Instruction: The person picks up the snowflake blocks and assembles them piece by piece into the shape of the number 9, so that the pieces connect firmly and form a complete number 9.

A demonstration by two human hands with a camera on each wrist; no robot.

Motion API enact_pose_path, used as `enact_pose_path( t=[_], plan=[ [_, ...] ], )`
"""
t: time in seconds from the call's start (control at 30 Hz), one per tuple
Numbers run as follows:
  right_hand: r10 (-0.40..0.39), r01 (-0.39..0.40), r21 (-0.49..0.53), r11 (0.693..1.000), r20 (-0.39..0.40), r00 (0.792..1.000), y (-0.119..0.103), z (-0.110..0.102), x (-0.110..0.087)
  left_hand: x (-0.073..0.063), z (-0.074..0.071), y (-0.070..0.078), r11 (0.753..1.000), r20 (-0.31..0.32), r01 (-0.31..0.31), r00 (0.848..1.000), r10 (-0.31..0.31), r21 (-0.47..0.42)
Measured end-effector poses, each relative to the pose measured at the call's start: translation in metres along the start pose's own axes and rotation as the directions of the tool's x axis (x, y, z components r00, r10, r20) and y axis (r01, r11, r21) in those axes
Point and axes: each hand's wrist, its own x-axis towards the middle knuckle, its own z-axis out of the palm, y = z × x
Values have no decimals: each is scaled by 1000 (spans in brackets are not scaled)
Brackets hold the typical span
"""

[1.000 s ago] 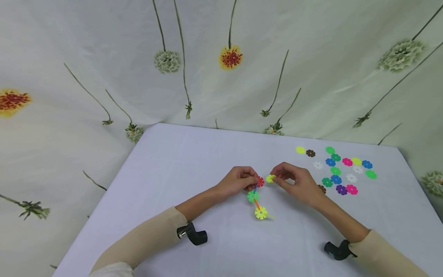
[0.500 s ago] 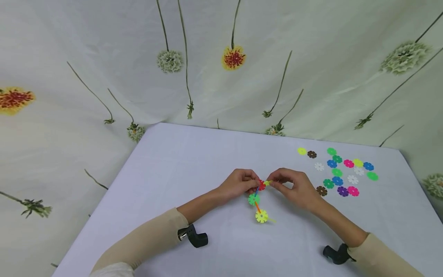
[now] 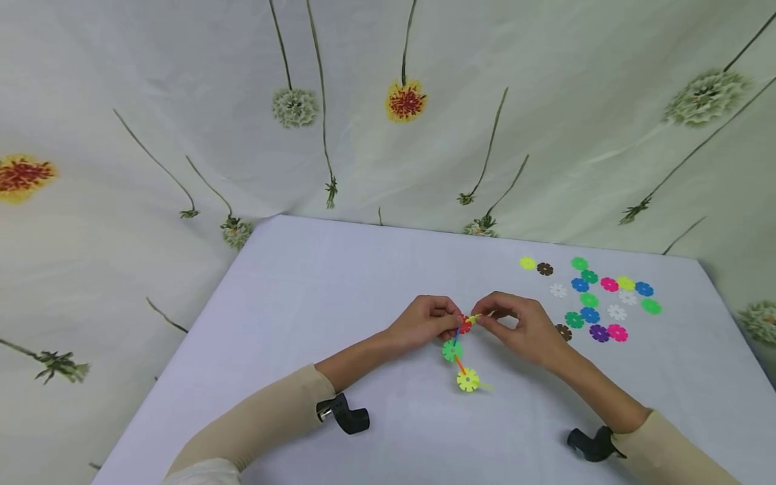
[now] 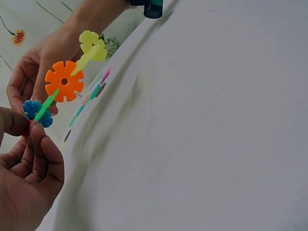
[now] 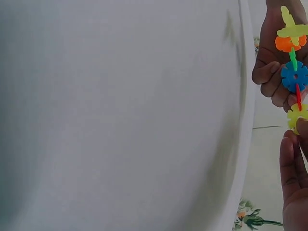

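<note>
- Reaches over a white worktop (image 3: 339, 269), before a flower-printed cloth (image 3: 364, 155).
- At centre, pinches the red disc (image 3: 465, 327) in the left-hand grip (image 3: 427, 320).
- From red, links nearer into a chain of discs (image 3: 451, 351): blue, green, orange, yellow.
- Clamps another yellow disc (image 5: 293, 115) in the right-hand grip (image 3: 520, 325), touching red's right side.
- Far right, lying flat: loose discs (image 3: 588, 300).
</note>
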Motion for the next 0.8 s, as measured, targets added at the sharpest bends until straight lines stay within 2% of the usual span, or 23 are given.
enact_pose_path(
  t=[0.13,0.27,0.43,0.63,0.7,0.8],
  plan=[
    [43,-44,-41,998,-6,999,7,-7,-8,-1,-1,0,1000,-1,14,1000,-14,-3],
    [135,-133,-120,984,6,991,19,-24,-21,-2,-5,-3,999,-6,32,999,-32,4],
    [251,-229,-257,939,54,966,32,-54,-36,-6,-10,-9,999,-16,42,999,-42,1],
    [316,-251,-434,865,82,945,43,-84,-49,-7,-12,-10,999,-7,46,999,-46,-7],
    [340,-263,-459,848,92,936,46,-90,-51,-7,-12,-11,999,-4,47,999,-47,-9],
    [364,-278,-457,845,111,925,50,-95,-51,-7,-11,-11,999,-5,50,999,-50,-12]
  ],
)
